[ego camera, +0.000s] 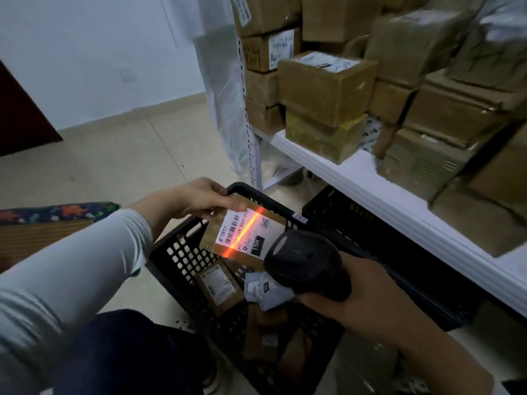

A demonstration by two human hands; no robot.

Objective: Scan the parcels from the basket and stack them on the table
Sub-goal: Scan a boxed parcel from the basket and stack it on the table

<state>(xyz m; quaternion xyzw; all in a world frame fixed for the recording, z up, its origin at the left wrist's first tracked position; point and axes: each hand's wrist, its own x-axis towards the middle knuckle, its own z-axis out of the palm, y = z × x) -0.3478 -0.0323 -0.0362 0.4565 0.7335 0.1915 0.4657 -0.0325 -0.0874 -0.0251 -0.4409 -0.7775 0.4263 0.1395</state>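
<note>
Label (242,233): fine print too small to read; lower right corner behind the scanner (308,263).
Left hand (199,199): fingers hidden behind the parcel (209,236).
Right hand (370,303): fingertips out of sight under the scanner.
Shelf boxes (328,86): blurred, cut off at top and right edges.
Basket (171,252): near corner runs off the bottom edge.

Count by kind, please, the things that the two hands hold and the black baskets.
Parcel: 1, in the left hand
Scanner: 1, in the right hand
Baskets: 2, the near basket and the far basket
Total: 4
</note>
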